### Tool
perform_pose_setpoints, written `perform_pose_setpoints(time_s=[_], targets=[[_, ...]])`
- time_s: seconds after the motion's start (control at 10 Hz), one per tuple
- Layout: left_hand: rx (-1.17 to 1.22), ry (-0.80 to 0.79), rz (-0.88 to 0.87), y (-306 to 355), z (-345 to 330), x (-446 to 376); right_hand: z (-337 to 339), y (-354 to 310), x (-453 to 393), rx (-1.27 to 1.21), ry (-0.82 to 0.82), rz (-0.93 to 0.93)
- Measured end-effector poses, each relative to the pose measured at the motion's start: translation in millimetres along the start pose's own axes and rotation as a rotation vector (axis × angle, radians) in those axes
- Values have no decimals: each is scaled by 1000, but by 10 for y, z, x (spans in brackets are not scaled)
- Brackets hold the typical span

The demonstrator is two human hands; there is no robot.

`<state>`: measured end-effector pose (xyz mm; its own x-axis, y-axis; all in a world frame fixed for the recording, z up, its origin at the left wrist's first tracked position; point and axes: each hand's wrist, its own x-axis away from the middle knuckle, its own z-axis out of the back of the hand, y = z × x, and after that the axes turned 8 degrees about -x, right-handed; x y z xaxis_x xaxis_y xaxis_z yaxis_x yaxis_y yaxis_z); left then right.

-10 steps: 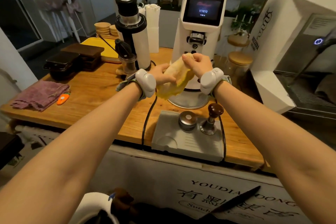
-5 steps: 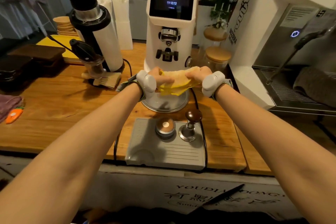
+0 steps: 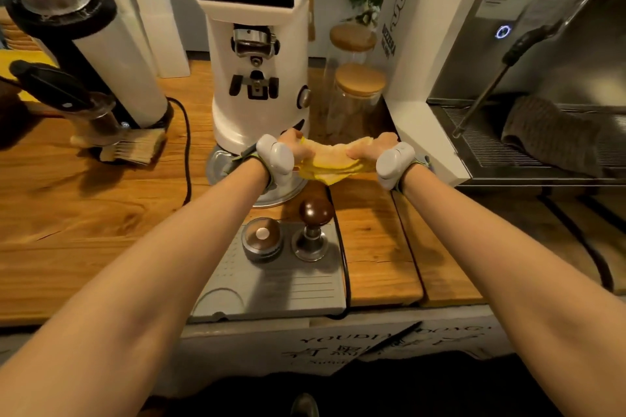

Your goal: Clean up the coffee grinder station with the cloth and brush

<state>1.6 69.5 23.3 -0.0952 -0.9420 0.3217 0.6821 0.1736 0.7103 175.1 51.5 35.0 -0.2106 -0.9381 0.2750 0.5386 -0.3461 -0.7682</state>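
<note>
A yellow cloth [image 3: 330, 161] is stretched between my two hands just in front of the white coffee grinder [image 3: 259, 78]. My left hand [image 3: 294, 145] grips its left end and my right hand [image 3: 374, 145] grips its right end, both with fingers curled round the fabric. The cloth hangs above the right part of the grinder's round metal base [image 3: 220, 166]. A flat bristle brush [image 3: 130, 147] lies on the wooden counter [image 3: 84, 213] to the left, beside a second black-and-white grinder [image 3: 84, 44].
A grey tamping mat [image 3: 288, 288] near the front edge carries a distributor [image 3: 261, 239] and a wooden-knobbed tamper [image 3: 313, 230]. Two cork-lidded glass jars [image 3: 359, 91] stand right of the grinder. An espresso machine [image 3: 542, 78] with a steam wand and grey towel fills the right. A black cable [image 3: 184, 145] crosses the counter.
My hands have lowered from the grinder's front towards its base and moved apart, pulling the bunched cloth out wide. The view has moved closer and to the right.
</note>
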Motion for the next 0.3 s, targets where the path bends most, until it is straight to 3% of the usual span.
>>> perform_pose_setpoints(time_s=[0.1,0.3], targets=[[-50,-50,11,27,-38,-7,47,95,-33,22,-20,-14],[39,57,-3,37,-7,-39,24,35,-83,7,22,-67]])
